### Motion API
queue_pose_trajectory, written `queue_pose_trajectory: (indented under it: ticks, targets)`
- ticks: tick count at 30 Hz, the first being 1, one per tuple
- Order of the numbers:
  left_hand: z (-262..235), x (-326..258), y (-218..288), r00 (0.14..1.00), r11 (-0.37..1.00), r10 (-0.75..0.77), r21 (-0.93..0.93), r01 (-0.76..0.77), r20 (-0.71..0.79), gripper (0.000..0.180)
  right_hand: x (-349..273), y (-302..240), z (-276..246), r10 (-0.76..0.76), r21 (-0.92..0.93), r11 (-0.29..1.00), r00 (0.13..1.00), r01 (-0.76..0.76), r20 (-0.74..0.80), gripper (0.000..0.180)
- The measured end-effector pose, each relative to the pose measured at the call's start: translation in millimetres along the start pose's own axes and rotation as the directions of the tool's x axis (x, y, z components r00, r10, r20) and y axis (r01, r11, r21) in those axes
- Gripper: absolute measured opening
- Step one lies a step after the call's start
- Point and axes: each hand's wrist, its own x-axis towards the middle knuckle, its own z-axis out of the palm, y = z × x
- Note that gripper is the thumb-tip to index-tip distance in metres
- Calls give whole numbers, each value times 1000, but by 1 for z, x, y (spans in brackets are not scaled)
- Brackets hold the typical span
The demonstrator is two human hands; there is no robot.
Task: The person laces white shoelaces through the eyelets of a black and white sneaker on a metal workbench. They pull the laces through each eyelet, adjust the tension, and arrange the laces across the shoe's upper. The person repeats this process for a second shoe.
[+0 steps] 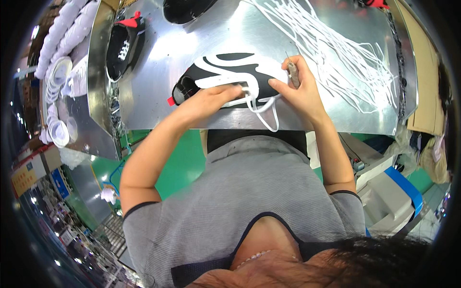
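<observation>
A black and white sneaker (269, 68) lies on its side near the table's front edge, its toe toward the right and a red tab at its heel. A white shoelace (274, 120) hangs in a loop from its lacing area. My left hand (211, 100) reaches over the heel end, its fingers pinched at the lace by the eyelets; the fingertips are slightly blurred. At the toe, my right hand (307, 91) grips a thin-pointed awl (293, 72) by its light handle, with the point upward. The right thumb rests against the sneaker's toe.
White shoelaces (336, 53) spread across the right side of the metal table (163, 91). Another black shoe (126, 45) with a red tab stands at the left, and part of a dark shoe (187, 9) shows at the far edge. Cardboard (425, 81) borders the table's right side.
</observation>
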Motion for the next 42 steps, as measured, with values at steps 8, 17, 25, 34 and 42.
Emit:
queue_pose_trajectory:
  ticks: [8, 17, 25, 34, 42]
  targets:
    - [-1, 26, 2, 971, 963, 153, -195, -188, -181, 16, -1, 4, 9, -8, 52, 999, 996, 12, -90, 36]
    - [16, 23, 7, 921, 943, 283, -97, -318, -268, 16, -4, -2, 8, 28, -77, 997, 1000, -29, -12, 39]
    - [-28, -1, -20, 601, 823, 542, 229, -519, -587, 5, -13, 8, 12, 8, 338, 941, 997, 20, -81, 27]
    - [-218, -87, -123, 222, 931, 321, 264, -252, -921, 13, -16, 27, -26, 40, 227, 974, 998, -27, -53, 20]
    - [23, -26, 65, 447, 367, 895, 584, -724, -9, 9, -10, 10, -22, -571, -694, 670, 780, 263, -256, 13]
